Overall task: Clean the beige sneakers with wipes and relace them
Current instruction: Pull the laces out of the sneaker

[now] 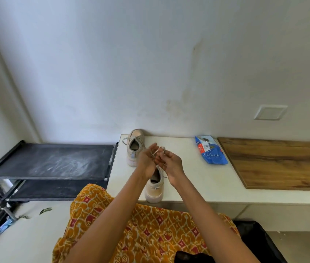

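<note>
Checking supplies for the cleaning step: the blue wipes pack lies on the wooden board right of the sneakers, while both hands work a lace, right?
Not quite. In the head view the blue wipes pack lies on the white bench, left of the wooden board. Both hands, left hand and right hand, do work the lace.

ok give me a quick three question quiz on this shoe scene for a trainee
1. True or false: both hands are working a shoelace above the near shoe.
2. What lies on the counter between the shoes and the wooden board? A) blue wipes pack B) brush C) towel
3. Fill in: the far shoe stands close to the ____.

Key: 1 true; 2 A, the blue wipes pack; 3 wall.
</note>
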Demonstrator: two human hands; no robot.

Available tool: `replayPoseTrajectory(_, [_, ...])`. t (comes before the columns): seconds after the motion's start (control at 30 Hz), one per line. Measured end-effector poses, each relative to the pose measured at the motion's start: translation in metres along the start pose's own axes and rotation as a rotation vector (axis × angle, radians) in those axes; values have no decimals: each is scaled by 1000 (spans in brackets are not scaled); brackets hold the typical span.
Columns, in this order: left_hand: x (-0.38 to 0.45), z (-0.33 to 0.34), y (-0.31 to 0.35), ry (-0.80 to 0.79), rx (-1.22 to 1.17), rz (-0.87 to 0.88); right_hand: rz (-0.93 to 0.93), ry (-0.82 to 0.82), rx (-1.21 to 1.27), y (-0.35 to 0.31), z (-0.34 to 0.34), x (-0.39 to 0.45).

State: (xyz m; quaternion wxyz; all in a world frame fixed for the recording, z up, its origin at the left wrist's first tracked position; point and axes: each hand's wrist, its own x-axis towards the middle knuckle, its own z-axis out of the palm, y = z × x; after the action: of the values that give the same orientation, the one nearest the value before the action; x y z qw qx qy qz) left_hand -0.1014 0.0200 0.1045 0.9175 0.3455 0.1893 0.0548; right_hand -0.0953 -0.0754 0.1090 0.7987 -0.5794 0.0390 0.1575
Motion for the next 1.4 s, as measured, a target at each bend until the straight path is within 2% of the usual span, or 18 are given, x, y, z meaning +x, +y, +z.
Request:
replayPoseTrajectory(0.1, [-5,-8,-20,6,246,38,-66,74,-262,19,-6,6])
replayPoseTrajectory(0.17, [-1,-20,-31,13,700,171,-132,127,-414,24,-12,6])
replayPoseTrajectory(0.27, [5,-39,-38,54,1405,390,-123,136,-464,30,-23,6])
replayPoseTrajectory(0.33, [4,-47,-35,66,1607,461,-134,119,-625,35,-30,7])
replayPoseTrajectory(0.43, [3,-54,-34,16,1770,463,-269,89,-1038,40,-36,9])
replayPoseTrajectory(0.53, [1,-60,-34,-160,1920,499,-399,58,-1270,46,-36,7])
replayPoseTrajectory(0.63, [1,-64,-29,-275,1944,529,-510,40,-1487,48,-37,12])
replayPoseTrajectory(0.77, [-4,-72,-14,-118,1805,503,-376,-45,-1516,43,-30,19])
replayPoseTrajectory(0.83, [-5,-73,-7,-87,1701,355,-274,26,-1281,36,-21,19])
replayPoseTrajectory(0.87, [-5,-72,-3,-65,1593,243,-207,72,-1068,29,-16,19])
replayPoseTrajectory(0.97, [-10,-60,3,27,1028,-147,20,78,-307,1,-3,16])
replayPoseTrajectory(1.0, [-11,-59,3,53,867,-209,42,58,-201,-8,-1,14])
replayPoseTrajectory(1.07, [-11,-58,-1,118,654,-246,57,35,-175,-18,3,14])
replayPoseTrajectory(1.13, [-12,-54,-7,204,546,-187,72,47,-205,-19,4,15])
replayPoseTrajectory(1.2, [-14,-48,-12,283,557,-61,81,89,-254,-10,0,18])
replayPoseTrajectory(1.27, [-12,-46,-20,315,680,42,29,143,-407,3,-6,19])
replayPoseTrajectory(1.33, [-11,-46,-28,291,927,129,-101,187,-603,15,-11,18])
replayPoseTrajectory(1.4, [-11,-48,-31,192,1336,245,-213,207,-805,25,-15,15])
